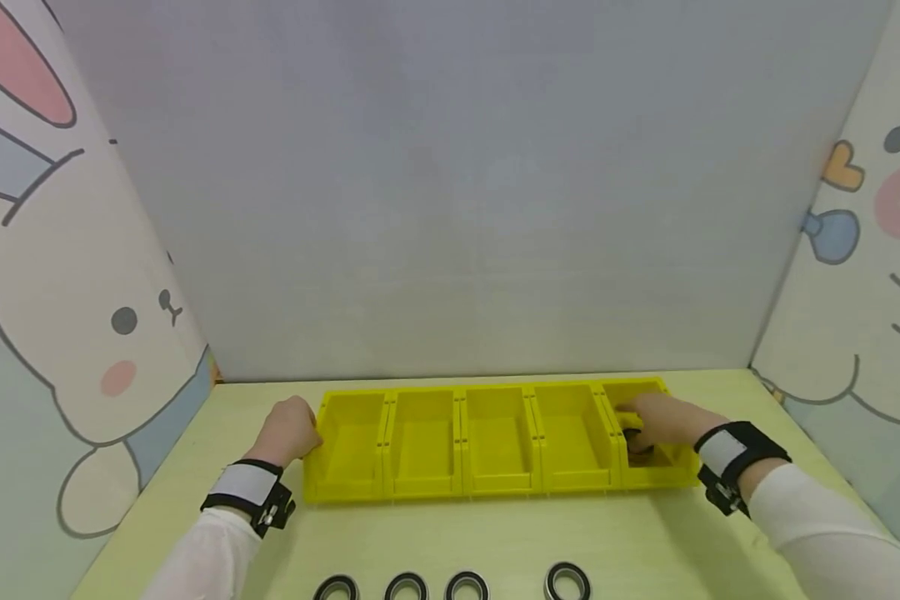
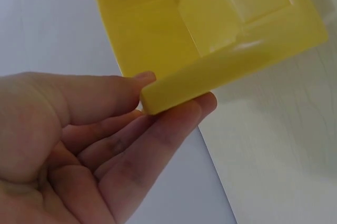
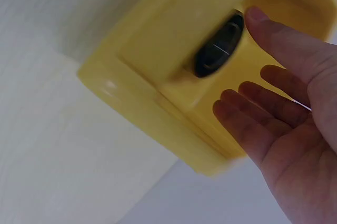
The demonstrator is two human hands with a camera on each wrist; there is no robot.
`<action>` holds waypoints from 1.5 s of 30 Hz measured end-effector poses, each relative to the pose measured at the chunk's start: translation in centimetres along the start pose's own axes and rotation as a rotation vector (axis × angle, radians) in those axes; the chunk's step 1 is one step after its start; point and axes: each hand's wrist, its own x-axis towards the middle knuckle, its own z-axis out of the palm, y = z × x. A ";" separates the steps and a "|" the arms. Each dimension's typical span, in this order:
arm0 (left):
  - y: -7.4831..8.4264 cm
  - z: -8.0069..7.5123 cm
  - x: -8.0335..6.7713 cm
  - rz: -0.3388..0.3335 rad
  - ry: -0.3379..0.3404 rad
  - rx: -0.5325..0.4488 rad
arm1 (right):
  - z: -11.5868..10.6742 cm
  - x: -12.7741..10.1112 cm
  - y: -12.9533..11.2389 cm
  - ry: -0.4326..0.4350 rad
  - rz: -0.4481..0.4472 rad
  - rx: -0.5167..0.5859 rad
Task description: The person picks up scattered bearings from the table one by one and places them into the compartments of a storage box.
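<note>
A row of joined yellow bins (image 1: 495, 482) stands on the table. At its left end my left hand (image 1: 285, 429) pinches the rim of the end bin (image 2: 174, 93) between thumb and fingers. My right hand (image 1: 667, 419) reaches into the rightmost bin. Inside that bin a black-sealed ball bearing (image 3: 220, 46) leans on edge against the wall. The right thumb tip lies close beside the bearing; whether they touch I cannot tell. The other right fingers (image 3: 253, 124) are spread and loosely bent, with nothing held between them.
Several bearings (image 1: 567, 581) lie in a loose line along the table's near edge. A grey wall panel (image 1: 472, 208) rises behind the bins. Panels with cartoon animals (image 1: 67, 333) flank both sides of the pale table (image 1: 495, 533).
</note>
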 end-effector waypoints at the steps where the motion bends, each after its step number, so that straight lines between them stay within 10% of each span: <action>1: 0.0 0.0 0.0 -0.002 -0.001 0.000 | -1.0 -0.4 -0.3 0.015 0.008 0.006; 11: -0.1 -0.2 0.0 0.010 0.000 0.003 | -6.0 -5.7 -4.9 0.256 -0.149 0.005; 23: -0.3 0.0 0.1 0.000 0.001 -0.001 | 3.8 -9.7 -11.5 0.257 -0.260 0.036; 33: -0.2 0.0 0.1 -0.003 0.001 0.003 | 10.9 -8.7 -11.4 -0.042 -0.405 0.234; 39: -0.3 0.1 0.1 -0.005 0.004 -0.004 | 12.4 -8.6 -12.1 -0.143 -0.410 0.223; 45: -0.3 0.1 -0.1 -0.004 0.013 -0.004 | 12.2 -9.2 -13.1 -0.066 -0.486 0.122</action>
